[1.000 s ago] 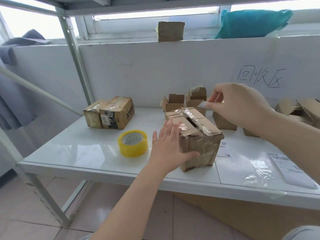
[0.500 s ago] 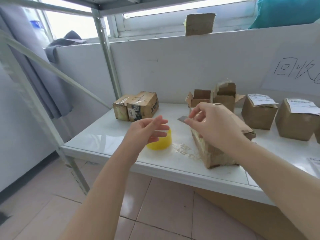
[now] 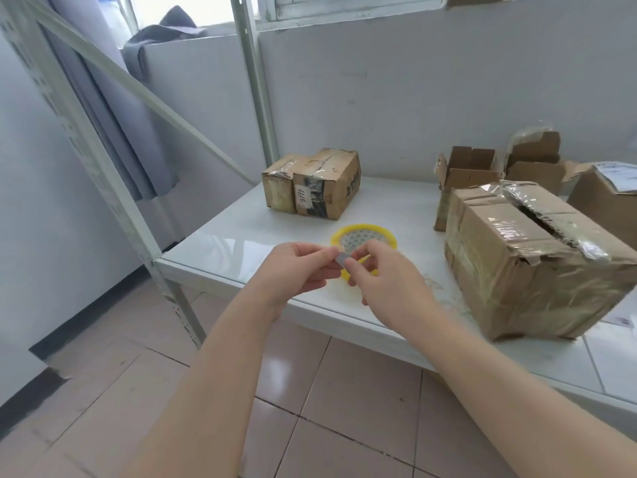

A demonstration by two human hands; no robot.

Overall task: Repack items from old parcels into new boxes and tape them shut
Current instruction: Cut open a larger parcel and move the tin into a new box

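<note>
My left hand [image 3: 299, 270] and my right hand [image 3: 386, 281] meet above the table's front edge. Both pinch a small grey blade [image 3: 341, 259] between fingertips. Right behind the hands lies a yellow roll of clear tape [image 3: 365, 236] flat on the white table [image 3: 234, 250]. To the right stands an old taped cardboard parcel [image 3: 531, 263] with a slit cut along its top seam. No hand touches the parcel.
Two taped parcels [image 3: 313, 182] sit side by side at the back left. Open cardboard boxes [image 3: 468, 167] stand at the back right, and a labelled box [image 3: 606, 198] at the right edge. A metal rack post [image 3: 255, 77] rises behind the table. Tiled floor lies below.
My left hand has left the slit parcel and joined my right hand on the blade. Both hands have moved left, in front of the tape roll. The view has swung left and down.
</note>
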